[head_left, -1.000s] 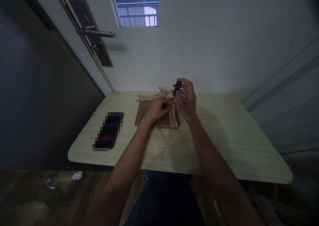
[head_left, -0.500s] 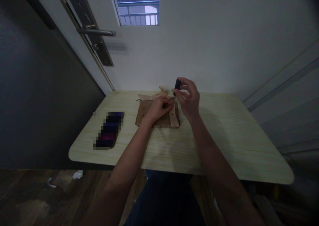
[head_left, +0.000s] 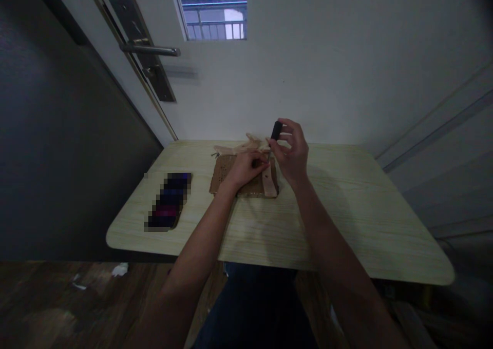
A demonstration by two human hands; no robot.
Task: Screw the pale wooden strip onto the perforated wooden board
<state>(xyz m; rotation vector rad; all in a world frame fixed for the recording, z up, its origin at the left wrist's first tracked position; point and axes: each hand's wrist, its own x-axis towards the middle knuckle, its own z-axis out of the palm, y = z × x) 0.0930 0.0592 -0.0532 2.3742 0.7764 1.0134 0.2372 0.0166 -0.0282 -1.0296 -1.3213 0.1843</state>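
My right hand (head_left: 294,151) is closed round the black handle of a screwdriver (head_left: 276,130), held tilted with its shaft pointing down toward my left fingertips. My left hand (head_left: 247,169) rests over a brown cardboard piece (head_left: 252,189), thumb and fingers pinched together at the screwdriver's lower end. What sits between those fingertips is too small to make out. Beneath them, along the right side of the cardboard, lies a pale wooden strip (head_left: 269,183) with a dark hole in it. The strip's far end is partly hidden by my left fingers. Small holes dot the cardboard's left part.
More pale wooden pieces (head_left: 234,149) lie behind the cardboard, near the white door (head_left: 327,72). A few small dark screw-like bits (head_left: 214,154) are beside them. A blurred-out phone (head_left: 169,202) lies on the left of the light wood-grain table (head_left: 370,210).
The screwdriver handle has shifted slightly to the right and tilts a little more. My right fingers have moved slightly on it, while the left hand stays nearly still.
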